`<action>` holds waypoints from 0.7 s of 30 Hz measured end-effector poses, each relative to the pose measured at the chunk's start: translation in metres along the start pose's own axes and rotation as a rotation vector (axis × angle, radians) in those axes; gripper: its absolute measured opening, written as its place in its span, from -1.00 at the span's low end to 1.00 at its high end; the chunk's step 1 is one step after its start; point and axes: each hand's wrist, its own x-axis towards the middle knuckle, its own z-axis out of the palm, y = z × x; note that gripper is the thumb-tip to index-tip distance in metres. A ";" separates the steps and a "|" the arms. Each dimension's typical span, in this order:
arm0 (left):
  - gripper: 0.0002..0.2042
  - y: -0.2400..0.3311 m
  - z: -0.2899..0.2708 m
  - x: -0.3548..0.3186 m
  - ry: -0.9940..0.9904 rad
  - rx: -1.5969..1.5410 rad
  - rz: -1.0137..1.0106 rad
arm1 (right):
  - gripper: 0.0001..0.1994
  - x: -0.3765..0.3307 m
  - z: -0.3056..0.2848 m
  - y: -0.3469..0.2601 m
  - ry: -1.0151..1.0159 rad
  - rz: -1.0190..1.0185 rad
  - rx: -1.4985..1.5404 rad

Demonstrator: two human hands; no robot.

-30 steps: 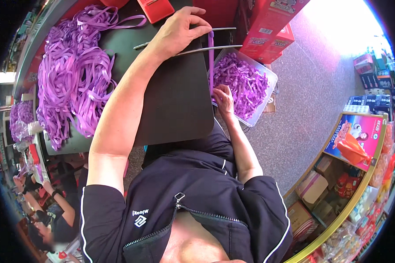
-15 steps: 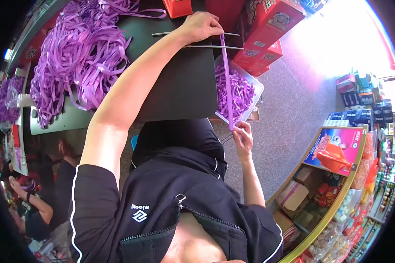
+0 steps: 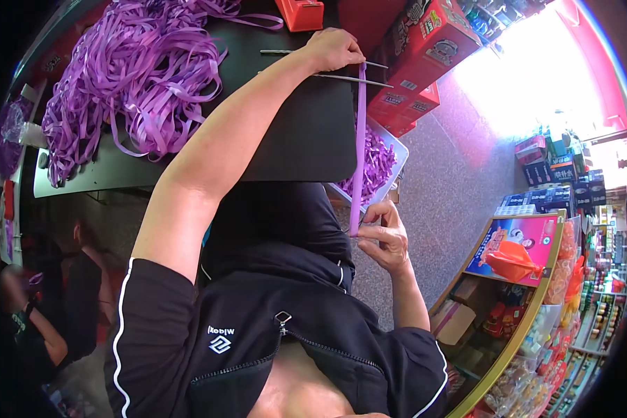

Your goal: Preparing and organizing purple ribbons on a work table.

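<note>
There's passage over the floor (image 3: 442, 195) right of the bin (image 3: 399, 157); red cartons (image 3: 428, 63) and metal rods (image 3: 341, 77) obstruct beyond.

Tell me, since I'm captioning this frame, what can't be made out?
All in the head view:
Left hand: palm hidden by its own back.
Flat purple ribbon strip: contact with thin metal rods too small to tell.
Pale plastic bin: left part hidden by the flat black tabletop.
Tangled purple ribbon heap: far end cut off by the upper edge.
Co-worker's hand at left: blurred, dim.
</note>
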 end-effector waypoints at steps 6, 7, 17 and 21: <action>-0.74 -0.005 0.004 0.004 0.004 0.092 0.061 | -0.70 0.023 -0.006 -0.015 0.169 -0.118 0.183; -0.74 -0.005 0.002 0.005 0.016 0.090 0.061 | -0.67 0.029 -0.010 -0.020 0.248 -0.163 0.239; -0.75 -0.002 0.000 0.002 0.028 0.103 0.039 | -0.81 0.191 -0.070 -0.050 0.256 -0.399 0.438; -0.76 -0.004 0.001 0.002 0.005 0.082 0.032 | -0.61 0.256 -0.085 -0.044 0.181 -0.533 0.304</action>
